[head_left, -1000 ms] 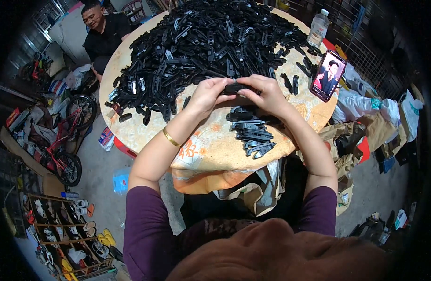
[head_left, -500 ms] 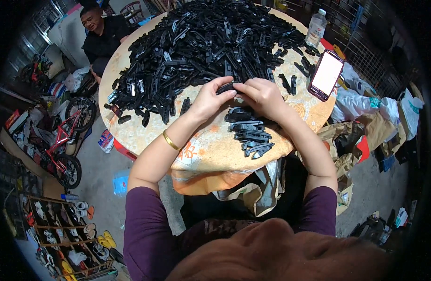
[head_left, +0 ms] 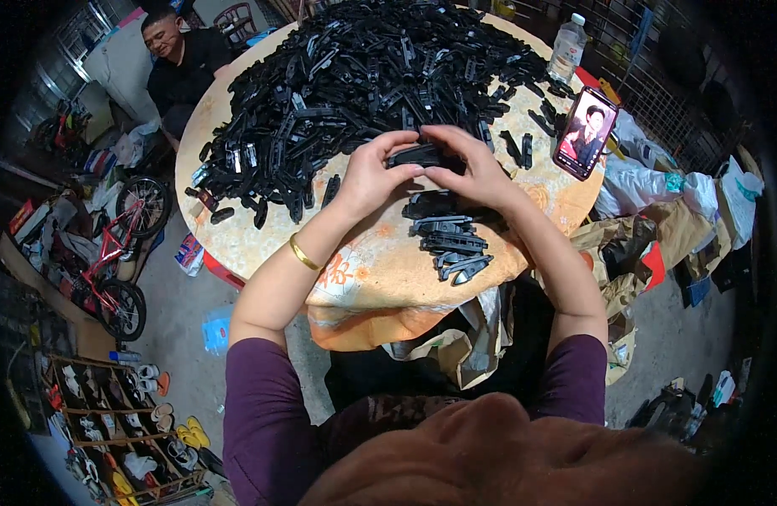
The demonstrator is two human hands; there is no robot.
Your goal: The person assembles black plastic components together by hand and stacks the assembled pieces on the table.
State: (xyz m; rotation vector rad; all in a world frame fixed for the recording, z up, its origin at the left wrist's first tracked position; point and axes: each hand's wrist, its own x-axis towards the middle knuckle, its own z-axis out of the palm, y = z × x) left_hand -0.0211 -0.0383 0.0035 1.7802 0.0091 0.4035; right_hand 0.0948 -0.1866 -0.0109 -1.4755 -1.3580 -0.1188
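My left hand (head_left: 374, 174) and my right hand (head_left: 473, 169) meet over the round table (head_left: 380, 270) and grip one black plastic part (head_left: 415, 156) between them. A gold bangle sits on my left wrist. Just below my hands lies a small stack of the same black parts (head_left: 450, 236) on the orange patterned cloth. Beyond my hands a large heap of black plastic parts (head_left: 363, 84) covers the far half of the table.
A phone (head_left: 586, 133) with a lit screen leans at the table's right edge, a clear bottle (head_left: 567, 49) behind it. Another person (head_left: 182, 59) sits at the far left. A red bicycle (head_left: 110, 253) and a shoe rack (head_left: 127, 438) stand on the left; bags lie right.
My hands have stayed together over the same spot, working the black part between them. The phone screen changed from a picture to blank and back to a picture.
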